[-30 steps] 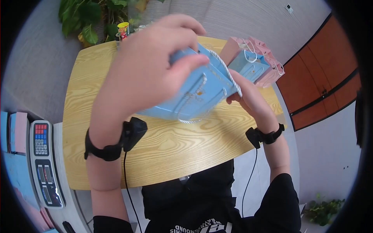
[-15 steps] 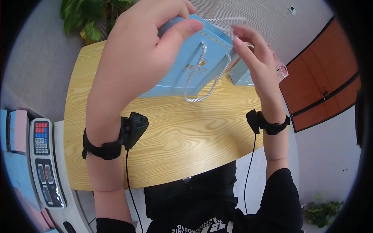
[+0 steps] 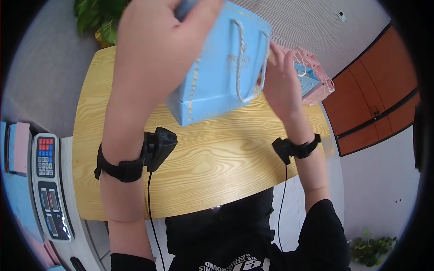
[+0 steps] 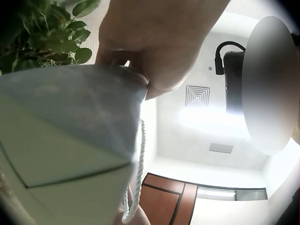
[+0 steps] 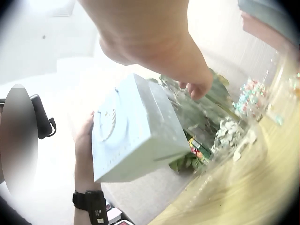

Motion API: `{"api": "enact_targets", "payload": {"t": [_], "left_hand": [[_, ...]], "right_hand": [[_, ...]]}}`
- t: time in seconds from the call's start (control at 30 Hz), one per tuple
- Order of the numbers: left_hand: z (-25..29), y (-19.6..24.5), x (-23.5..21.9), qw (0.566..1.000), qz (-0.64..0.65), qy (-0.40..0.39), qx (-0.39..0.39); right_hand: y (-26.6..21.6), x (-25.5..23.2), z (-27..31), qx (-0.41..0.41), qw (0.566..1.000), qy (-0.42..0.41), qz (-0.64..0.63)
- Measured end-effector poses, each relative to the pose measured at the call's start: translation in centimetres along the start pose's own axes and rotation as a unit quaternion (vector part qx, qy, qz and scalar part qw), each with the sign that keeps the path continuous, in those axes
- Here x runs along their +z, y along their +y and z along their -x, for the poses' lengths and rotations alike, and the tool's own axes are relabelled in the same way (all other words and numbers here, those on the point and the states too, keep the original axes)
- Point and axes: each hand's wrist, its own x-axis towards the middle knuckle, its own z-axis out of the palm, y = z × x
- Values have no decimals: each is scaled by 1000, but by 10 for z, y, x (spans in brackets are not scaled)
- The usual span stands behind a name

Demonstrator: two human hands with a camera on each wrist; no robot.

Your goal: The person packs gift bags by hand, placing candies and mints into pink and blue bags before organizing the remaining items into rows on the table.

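Observation:
A light blue paper gift bag (image 3: 217,67) with white rope handles is raised above the wooden table. My left hand (image 3: 156,54) grips its upper left edge, thumb on the near face. The bag's pale underside (image 4: 61,164) fills much of the left wrist view. My right hand (image 3: 282,81) is beside the bag's right edge, near the hanging rope handle (image 3: 240,63). In the right wrist view the right hand's fingers (image 5: 194,89) are loosely bent, with nothing seen between them, and the bag stands to their left.
Pink gift bags (image 3: 325,86) and a blue one (image 3: 307,81) stand at the table's far right. To the left are a scale (image 3: 47,185) and a leafy plant (image 3: 97,18). Colourful small pieces (image 5: 253,96) lie at the back of the wooden table (image 3: 203,167).
The bag has been lifted and turned so that its side and lower edge show. My right hand moved up to the bag's top corner, then down along its right edge.

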Motion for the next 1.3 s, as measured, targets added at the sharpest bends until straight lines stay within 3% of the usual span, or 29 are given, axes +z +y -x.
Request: {"api": "enact_targets", "payload": {"t": [0.07, 0.1, 0.13, 0.2, 0.3, 0.33, 0.4, 0.5, 0.53, 0.57, 0.63, 0.67, 0.73, 0.77, 0.8, 0.83, 0.9, 0.97, 1.0, 1.03, 1.1, 1.17, 1.23, 1.27, 1.3], "left_hand": [[-7, -26, 7, 995, 43, 83, 22], [-3, -41, 6, 995, 46, 83, 23], [-3, -44, 6, 991, 13, 115, 72], [-3, -52, 5, 978, -33, 157, 133], [5, -32, 13, 977, -40, 190, 89], [6, -33, 15, 978, -37, 185, 90], [10, -39, 19, 975, -92, 165, 120], [14, -51, 34, 975, -139, 153, 85], [18, -51, 24, 994, -72, 65, -50], [19, -50, 21, 994, -78, 62, -52], [19, -44, 17, 991, -23, -79, -103], [16, -40, 17, 980, 75, -88, -164], [26, -53, 32, 980, 92, -47, -171], [30, -60, 40, 979, 113, -4, -170], [32, -66, 41, 979, 112, -8, -171], [34, -73, 39, 985, 53, -43, -156], [44, -85, 36, 987, -12, -80, -141], [59, -96, 33, 943, -209, -225, -129], [61, -97, 28, 901, -180, -339, -202], [66, -97, 29, 899, -184, -340, -204], [83, -102, 30, 844, -280, -437, -134], [90, -107, 31, 829, -268, -466, -157], [92, -108, 32, 813, -255, -492, -180], [93, -107, 34, 805, -245, -505, -195], [92, -107, 35, 797, -232, -517, -211]], "right_hand": [[14, 12, 10, 41, 998, -5, -55], [19, 21, 13, 82, 990, -15, -111], [23, 30, 14, 81, 990, -13, -111], [30, 50, 15, 116, 963, -72, -233], [36, 83, 7, 102, 925, -126, -343], [38, 91, 2, 99, 925, -121, -347], [40, 101, -14, 74, 876, -182, -440], [54, 97, -34, 79, 863, -160, -473], [56, 93, -41, 81, 860, -161, -478], [58, 87, -46, 66, 859, -136, -489], [56, 72, -51, 59, 855, -106, -504], [46, 64, -53, 48, 866, -95, -488], [40, 55, -64, 32, 901, -60, -429], [38, 51, -64, 33, 899, -57, -433], [32, 45, -64, 36, 905, -21, -423], [27, 41, -62, 41, 911, 13, -411], [25, 23, -71, 29, 894, -6, -447], [16, 10, -74, 13, 905, 72, -419], [16, 0, -76, 5, 900, 85, -427], [15, -7, -76, 9, 899, 83, -430], [10, -20, -77, 20, 906, 145, -398], [7, -24, -72, 39, 910, 140, -388], [1, -16, -61, 9, 931, 220, -291], [4, -32, -74, 77, 940, 198, -266], [13, -44, -79, 78, 941, 191, -270]]}}
